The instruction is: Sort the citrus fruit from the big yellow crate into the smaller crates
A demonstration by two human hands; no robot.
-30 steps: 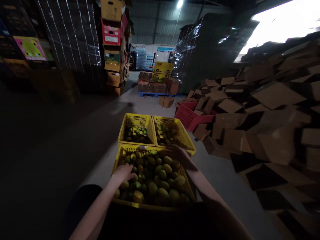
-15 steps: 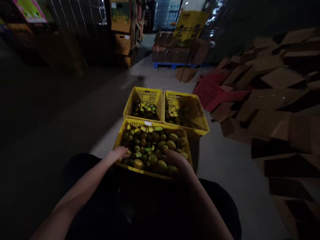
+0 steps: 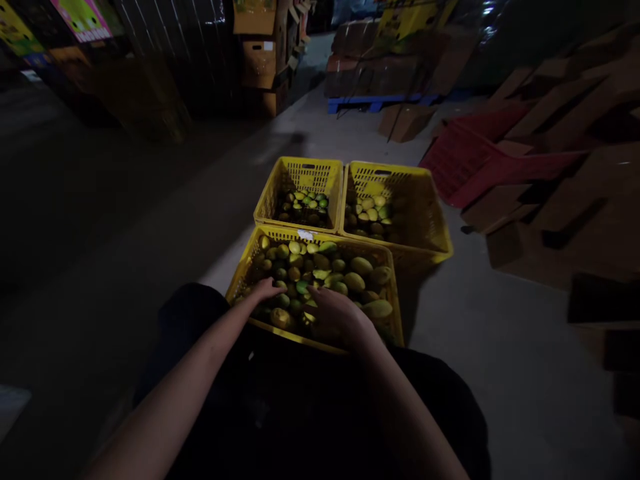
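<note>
A full yellow crate point(image 3: 241, 270) of green and yellow fruits point(image 3: 354, 282) stands just in front of my knees. The fruits look like lemons or limes, some larger and longer. My left hand point(image 3: 265, 289) is over the left-middle of the pile, fingers stretched out and touching or just above the fruits. Over the middle right, my right hand point(image 3: 334, 309) reaches inward with its fingers extended among the fruits. Neither hand shows a fruit held, though the undersides of the fingers are hidden. A bright green fruit point(image 3: 302, 287) lies between the hands.
Behind stand two more yellow crates, a left one point(image 3: 267, 193) and a right one point(image 3: 425, 213), each with some fruits at the bottom. A red crate point(image 3: 463, 167) lies tilted against piled cardboard point(image 3: 530, 247) at the right. Farther back are a blue pallet point(image 3: 377, 101) and stacked boxes point(image 3: 257, 63).
Both hands have moved inward, the left one to the right and slightly up, the right one slightly left. The view has tipped down and turned somewhat left.
</note>
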